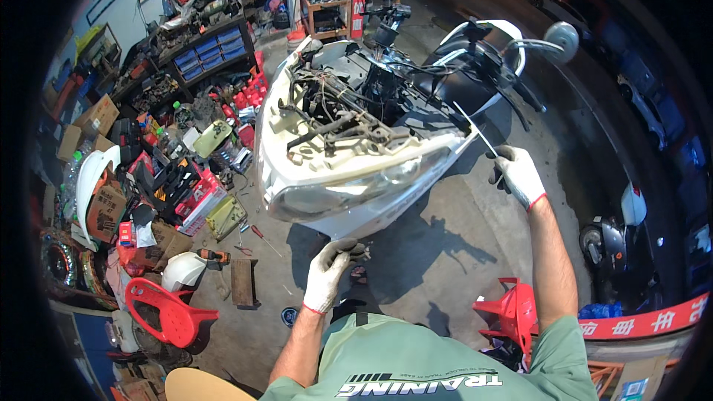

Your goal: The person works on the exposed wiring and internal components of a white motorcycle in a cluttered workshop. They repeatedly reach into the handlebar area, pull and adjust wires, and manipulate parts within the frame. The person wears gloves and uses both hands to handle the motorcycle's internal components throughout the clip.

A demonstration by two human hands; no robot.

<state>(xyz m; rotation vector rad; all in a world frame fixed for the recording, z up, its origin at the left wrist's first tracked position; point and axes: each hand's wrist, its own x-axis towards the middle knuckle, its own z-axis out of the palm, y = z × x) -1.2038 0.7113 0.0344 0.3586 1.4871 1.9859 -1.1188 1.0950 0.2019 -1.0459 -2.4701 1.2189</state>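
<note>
A white scooter's front body (319, 171) stands before me, its top uncovered to show dark metal parts and cables (349, 111). My right hand (509, 172), in a white and grey glove, grips a thin pale rod (474, 125) that slants up beside the scooter's right front corner. My left hand (334, 267), gloved alike, is below the clear front lamp cover (319, 200) with its fingers curled; what they hold, if anything, I cannot make out.
At left lie piled boxes, bottles and tools, red plastic chairs (171, 312), a drill (215, 256) and a wooden block (242, 282). Another red plastic piece (512, 312) is by my right arm. Shelving (208, 52) lines the back left; a small parked scooter (616, 245) is at right.
</note>
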